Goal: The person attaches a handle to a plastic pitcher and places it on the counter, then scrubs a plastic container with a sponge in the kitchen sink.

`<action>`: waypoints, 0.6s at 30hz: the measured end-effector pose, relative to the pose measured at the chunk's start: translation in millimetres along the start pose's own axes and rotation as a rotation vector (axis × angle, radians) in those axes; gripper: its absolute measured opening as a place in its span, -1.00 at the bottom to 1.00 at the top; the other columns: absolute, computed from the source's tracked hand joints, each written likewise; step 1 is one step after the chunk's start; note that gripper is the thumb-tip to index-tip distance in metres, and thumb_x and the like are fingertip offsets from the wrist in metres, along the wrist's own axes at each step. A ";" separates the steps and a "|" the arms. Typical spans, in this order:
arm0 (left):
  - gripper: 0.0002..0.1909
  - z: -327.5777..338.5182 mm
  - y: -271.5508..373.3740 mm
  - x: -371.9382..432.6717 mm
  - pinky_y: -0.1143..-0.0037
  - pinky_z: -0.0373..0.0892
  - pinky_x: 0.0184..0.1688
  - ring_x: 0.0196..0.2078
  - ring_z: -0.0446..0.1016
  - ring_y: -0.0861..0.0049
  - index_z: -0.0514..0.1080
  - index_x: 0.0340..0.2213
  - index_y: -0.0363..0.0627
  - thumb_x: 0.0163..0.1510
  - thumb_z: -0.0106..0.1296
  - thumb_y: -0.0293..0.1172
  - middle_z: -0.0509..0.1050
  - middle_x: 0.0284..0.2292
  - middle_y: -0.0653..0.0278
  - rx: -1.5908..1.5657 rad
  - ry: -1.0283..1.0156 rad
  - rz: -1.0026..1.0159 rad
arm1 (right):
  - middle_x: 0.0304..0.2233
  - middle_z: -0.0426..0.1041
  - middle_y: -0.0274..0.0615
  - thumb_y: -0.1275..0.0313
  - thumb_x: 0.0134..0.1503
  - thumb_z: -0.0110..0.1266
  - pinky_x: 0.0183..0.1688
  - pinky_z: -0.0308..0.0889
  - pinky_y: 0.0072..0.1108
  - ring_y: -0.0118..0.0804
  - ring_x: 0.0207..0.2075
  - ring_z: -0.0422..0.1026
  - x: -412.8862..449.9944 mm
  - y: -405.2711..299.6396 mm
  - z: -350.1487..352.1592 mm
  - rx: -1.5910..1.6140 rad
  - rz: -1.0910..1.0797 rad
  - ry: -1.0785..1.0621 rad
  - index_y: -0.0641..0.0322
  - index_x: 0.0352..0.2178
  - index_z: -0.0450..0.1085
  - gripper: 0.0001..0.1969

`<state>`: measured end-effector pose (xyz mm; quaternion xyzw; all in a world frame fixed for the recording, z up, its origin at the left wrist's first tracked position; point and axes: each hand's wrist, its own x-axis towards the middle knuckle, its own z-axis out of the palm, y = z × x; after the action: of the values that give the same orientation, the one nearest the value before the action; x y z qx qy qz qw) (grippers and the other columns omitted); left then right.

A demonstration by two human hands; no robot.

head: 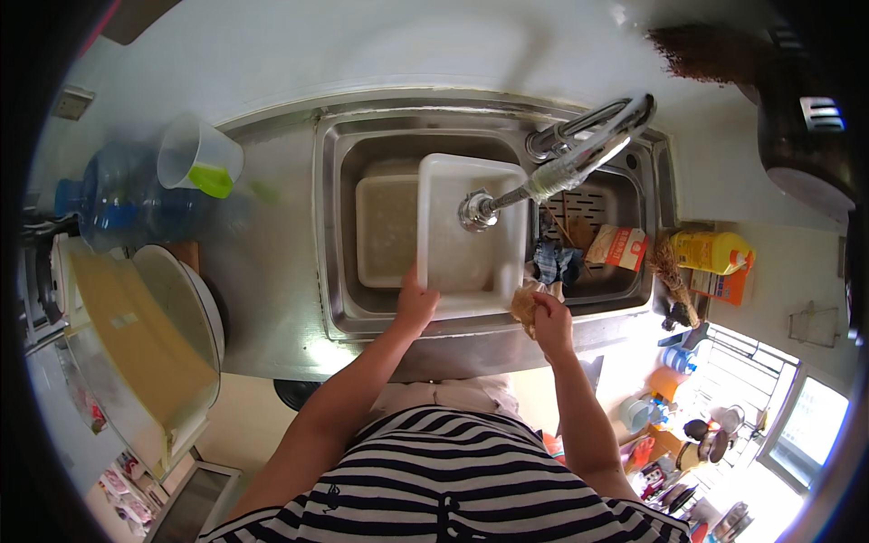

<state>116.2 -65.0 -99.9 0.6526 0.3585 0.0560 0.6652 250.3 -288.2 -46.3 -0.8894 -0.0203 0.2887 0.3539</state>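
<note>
A white rectangular plastic basin (468, 271) sits over the steel double sink, under the faucet's spray head (478, 210). My left hand (417, 307) grips the basin's near left corner. In my right hand (553, 322) is a brown scrubbing pad (525, 311), held by the basin's near right corner. A second pale rectangular basin (387, 231) lies in the left sink bowl, partly hidden behind the first. The right bowl holds a slotted drain tray, crumpled dark cloth (555, 261) and a red and white packet (619, 247).
A clear measuring jug (200, 159) and a large blue water bottle (122, 197) stand left of the sink. A white round basin (204, 298) leans at the left. To the right are a yellow bottle (709, 251) and a straw brush (672, 282).
</note>
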 end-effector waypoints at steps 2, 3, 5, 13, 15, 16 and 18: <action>-0.29 -9.1 3.9 -8.8 0.64 0.13 -0.57 -0.53 0.19 0.81 0.11 0.14 -0.04 -0.12 -0.17 -0.67 0.29 -0.43 0.46 -0.262 0.057 -0.252 | -0.25 0.52 0.01 0.48 0.09 -0.13 -0.11 0.34 -0.50 -0.17 -0.20 0.49 -5.3 -10.2 18.6 -0.023 0.011 0.028 0.30 -0.16 0.46 -0.69; -0.29 -14.0 1.5 -11.2 0.64 0.13 -0.57 -0.53 0.19 0.81 0.11 0.14 -0.04 -0.12 -0.17 -0.67 0.29 -0.43 0.46 -0.252 0.065 -0.247 | -0.26 0.52 -0.02 0.48 0.10 -0.11 -0.14 0.33 -0.53 -0.27 -0.22 0.48 -6.0 -15.6 25.3 -0.062 0.015 0.054 0.34 -0.16 0.45 -0.70; -0.17 -27.1 -3.2 -16.7 0.61 0.28 -0.46 -0.46 0.29 0.66 0.08 0.19 -0.11 -0.23 -0.18 -0.70 0.40 -0.39 0.32 -0.335 0.131 -0.219 | -0.26 0.51 -0.11 0.39 0.12 -0.03 -0.16 0.32 -0.59 -0.32 -0.26 0.47 -2.8 -19.6 37.7 0.031 0.070 -0.004 0.35 -0.17 0.45 -0.70; 0.04 -44.2 8.0 -45.7 0.43 0.36 -0.18 -0.03 0.24 0.15 -0.29 0.28 0.07 -0.17 0.02 -0.54 0.11 0.05 -0.13 0.161 0.287 -0.059 | -0.32 0.46 -0.17 0.17 -0.02 0.26 -0.40 0.34 -0.64 -0.49 -0.38 0.42 9.5 -35.4 95.9 0.207 0.158 -0.229 0.41 -0.02 0.30 -0.37; 0.09 -51.3 0.4 -50.7 0.39 0.36 -0.12 0.05 0.17 0.05 -0.35 0.28 0.10 -0.15 0.08 -0.47 0.03 0.10 -0.20 0.202 0.313 0.029 | -0.38 0.45 -0.17 0.28 -0.02 0.22 -0.57 0.30 -0.64 -0.48 -0.51 0.40 12.7 -48.0 99.0 0.549 0.324 -0.466 0.43 -0.06 0.33 -0.46; 0.10 -52.4 1.3 -53.1 0.36 0.36 -0.11 0.06 0.19 0.08 -0.39 0.27 0.10 -0.12 0.11 -0.41 0.03 0.12 -0.15 0.150 0.303 -0.031 | -0.38 0.45 -0.17 0.28 -0.02 0.22 -0.57 0.30 -0.64 -0.48 -0.51 0.40 15.2 -47.5 100.4 0.555 0.319 -0.468 0.43 -0.06 0.33 -0.46; 0.11 -50.4 24.3 -58.6 0.32 0.36 -0.10 0.08 0.20 0.12 -0.43 0.27 0.11 -0.09 0.14 -0.34 0.03 0.14 -0.10 0.102 0.277 -0.089 | -0.51 0.43 -0.18 0.26 -0.06 0.21 -0.65 0.26 -0.59 -0.45 -0.60 0.37 25.2 -36.3 96.1 0.360 0.141 -0.392 0.44 -0.23 0.43 -0.56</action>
<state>54.9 -51.6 -48.7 0.6551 0.4776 0.0977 0.5772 226.7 -195.5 -91.6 -0.7385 0.0253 0.4781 0.4747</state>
